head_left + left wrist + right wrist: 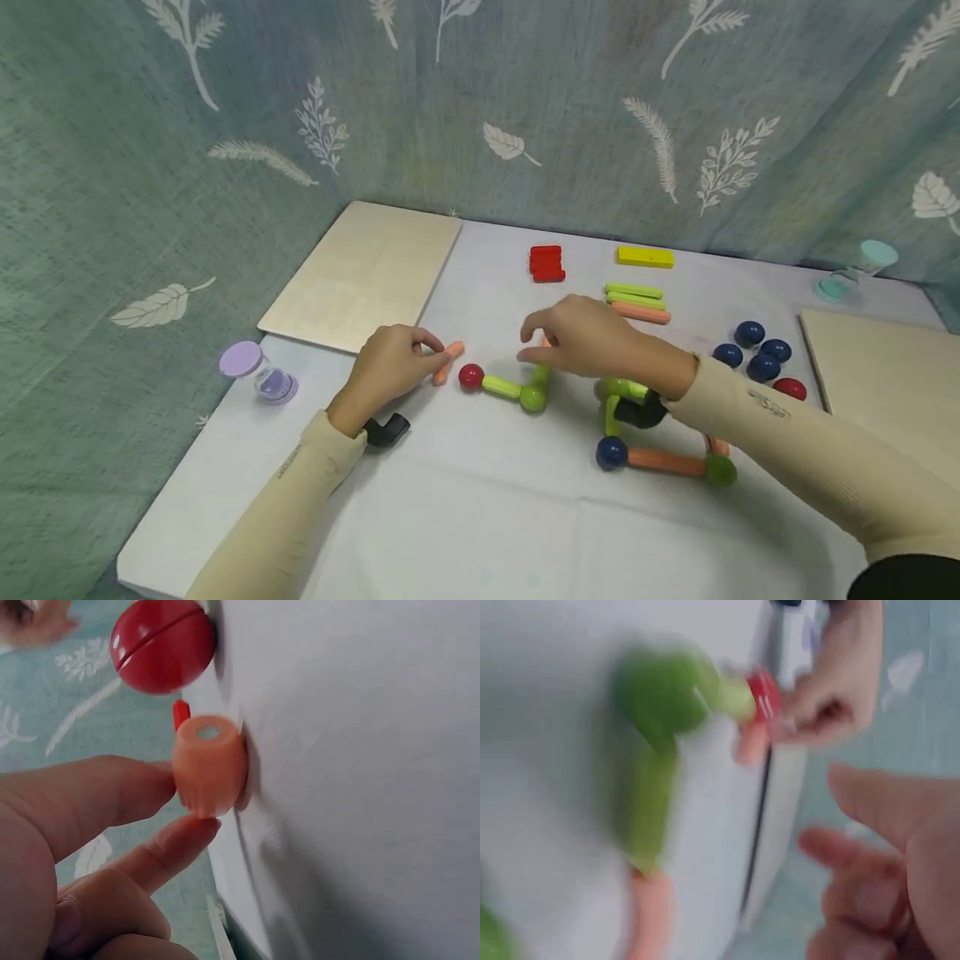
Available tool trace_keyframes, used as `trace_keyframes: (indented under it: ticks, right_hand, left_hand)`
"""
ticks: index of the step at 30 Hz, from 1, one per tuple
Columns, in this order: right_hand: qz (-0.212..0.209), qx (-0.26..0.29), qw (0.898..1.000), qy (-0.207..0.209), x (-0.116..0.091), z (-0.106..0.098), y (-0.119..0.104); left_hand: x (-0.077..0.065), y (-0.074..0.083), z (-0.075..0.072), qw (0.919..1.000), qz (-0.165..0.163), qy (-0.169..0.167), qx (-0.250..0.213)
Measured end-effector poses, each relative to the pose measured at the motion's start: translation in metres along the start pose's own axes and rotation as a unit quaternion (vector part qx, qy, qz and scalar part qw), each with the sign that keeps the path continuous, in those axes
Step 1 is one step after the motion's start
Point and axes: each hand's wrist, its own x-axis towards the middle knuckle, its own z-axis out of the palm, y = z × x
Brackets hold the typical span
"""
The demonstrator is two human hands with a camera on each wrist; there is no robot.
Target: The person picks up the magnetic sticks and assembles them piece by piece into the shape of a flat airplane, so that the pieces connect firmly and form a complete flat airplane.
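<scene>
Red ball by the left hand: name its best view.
The left wrist view: the red ball is large, its groove clear. The head view shows it small; the right wrist view, blurred and partly hidden.

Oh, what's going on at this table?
A person's left hand pinches an orange stick near a red ball, which a light-green stick joins to a green ball. The right hand hovers close by, holding nothing. Another joined shape, with a blue ball at one corner, lies farther right.
</scene>
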Motion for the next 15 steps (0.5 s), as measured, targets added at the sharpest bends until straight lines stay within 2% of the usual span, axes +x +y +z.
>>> trace_keyframes:
  ticks: [1, 4, 8, 15]
  right_hand:
    - [0.01, -0.004, 1.0, 0.009, -0.01, 0.004, -0.003]
    - [-0.001, -0.039, 0.998, 0.043, -0.029, 0.024, -0.015]
    - [-0.006, -0.086, 0.992, 0.087, -0.035, 0.049, -0.025]
    - [0.029, -0.085, 0.99, 0.107, -0.043, 0.055, -0.015]
  left_hand:
    - [-0.001, -0.001, -0.001, 1.0, -0.001, -0.001, 0.003]
    - [-0.004, -0.003, -0.005, 0.9999, 0.002, 0.006, 0.014]
    - [-0.004, -0.005, -0.006, 0.9997, 0.009, 0.012, 0.018]
    - [-0.005, -0.005, 0.001, 0.9998, 0.02, -0.001, 0.009]
